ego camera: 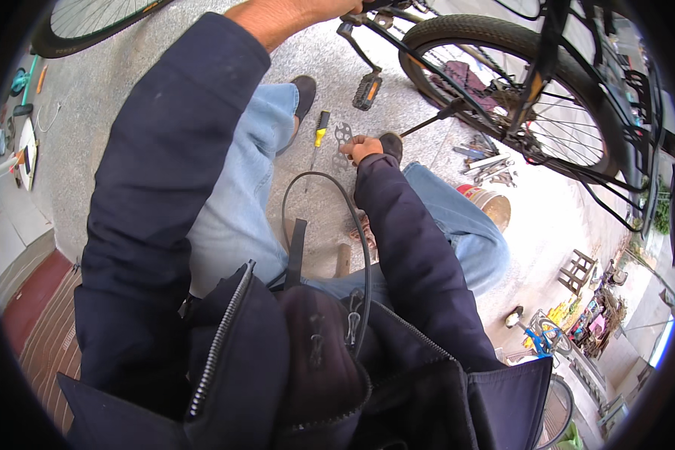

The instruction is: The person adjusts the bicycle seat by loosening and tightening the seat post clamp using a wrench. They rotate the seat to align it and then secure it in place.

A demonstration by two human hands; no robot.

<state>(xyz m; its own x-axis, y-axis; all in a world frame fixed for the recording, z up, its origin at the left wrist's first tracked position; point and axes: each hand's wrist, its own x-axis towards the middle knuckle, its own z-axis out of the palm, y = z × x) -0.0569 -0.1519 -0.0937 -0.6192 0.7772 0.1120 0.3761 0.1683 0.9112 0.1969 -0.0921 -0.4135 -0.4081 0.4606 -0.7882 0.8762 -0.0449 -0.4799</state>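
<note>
My right hand (363,149) pinches the middle of a flat steel multi-hole bicycle spanner (343,134), low over the concrete floor. Beside it lies a screwdriver (321,130) with a yellow and black handle, its shaft pointing towards me. My left hand (329,5) reaches to the upper edge of the view, against the dark frame of a bicycle. Its fingers are mostly cut off, so its grip does not show. Below that frame hangs a crank with a black pedal (368,91) bearing an orange reflector. The bicycle's knobbly-tyred wheel (472,29) stands to the right.
Several spanners and other hand tools (492,163) lie in a pile under the wheel. A bucket (494,207) stands beside my right knee. The bicycle's kickstand (434,117) reaches the floor near my right shoe (392,147). A black cable (351,199) loops before my jacket.
</note>
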